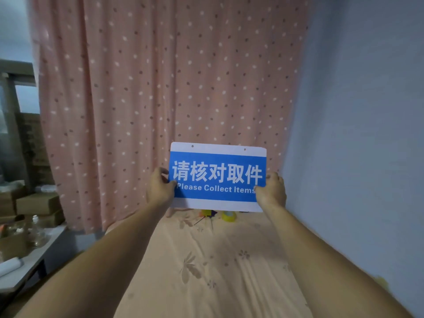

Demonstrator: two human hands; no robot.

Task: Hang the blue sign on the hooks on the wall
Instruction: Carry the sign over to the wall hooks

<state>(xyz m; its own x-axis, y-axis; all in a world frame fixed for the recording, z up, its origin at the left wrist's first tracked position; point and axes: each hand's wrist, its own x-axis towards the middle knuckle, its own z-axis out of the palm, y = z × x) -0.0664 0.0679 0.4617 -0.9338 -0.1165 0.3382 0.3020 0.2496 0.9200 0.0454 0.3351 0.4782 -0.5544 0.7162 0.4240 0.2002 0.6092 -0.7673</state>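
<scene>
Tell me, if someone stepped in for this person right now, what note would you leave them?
Left hand: gripping the blue sign's left edge.
Right hand: gripping its right edge.
The sign is held upright in the air, facing you, before the pink curtain, over the bed. Its two hanging holes sit along the top strip.
Done: sign picked up.
Left: no hooks in view; find them on the wall and hang it by both holes.

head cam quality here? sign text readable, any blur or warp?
Head view: dim, bluish light; blue sign sharp, its text readable, no glare; left hand and right hand crisp; forearms and the boxes at the left edge soft; wide-angle bowing of the curtain and wall.
</scene>
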